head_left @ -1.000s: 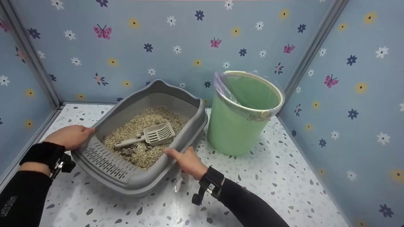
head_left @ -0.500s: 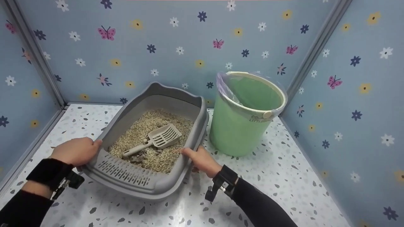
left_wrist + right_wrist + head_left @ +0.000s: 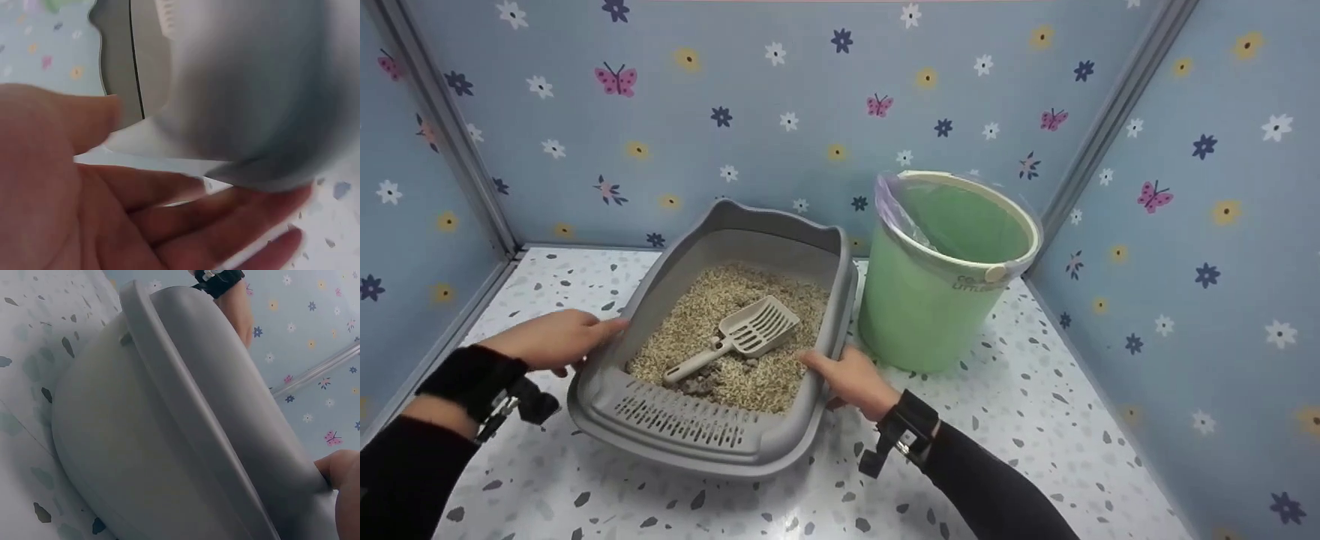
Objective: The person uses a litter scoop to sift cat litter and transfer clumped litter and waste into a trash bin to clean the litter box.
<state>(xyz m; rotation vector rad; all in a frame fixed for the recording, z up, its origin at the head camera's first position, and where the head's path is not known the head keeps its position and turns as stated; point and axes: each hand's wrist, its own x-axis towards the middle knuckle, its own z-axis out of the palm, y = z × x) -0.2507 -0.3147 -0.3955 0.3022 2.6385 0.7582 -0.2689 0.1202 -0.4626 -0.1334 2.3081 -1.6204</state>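
Note:
A grey cat litter box (image 3: 682, 454) stands at an angle on the floor, holding tan litter (image 3: 727, 281). On the litter lies a beige slotted litter scoop (image 3: 759, 327), its handle towards the front left. My left hand (image 3: 549, 339) is at the left rim; in the left wrist view its fingers (image 3: 169, 219) are extended and spread below the rim, the thumb apart from them. My right hand (image 3: 861, 382) grips the right rim, thumb on top and the other fingers down the outside, partly hidden.
A green bin (image 3: 922, 322) with a clear-and-purple liner (image 3: 891, 206) stands close to the right of the box. Blue flowered wall panels (image 3: 780, 82) enclose the back and both sides. The speckled floor (image 3: 960, 442) extends in front.
The litter box has shifted right and turned straighter, its front swinging rightward, with the scoop in it. My left hand's fingers have loosened from the front-left corner; the right hand keeps its grip.

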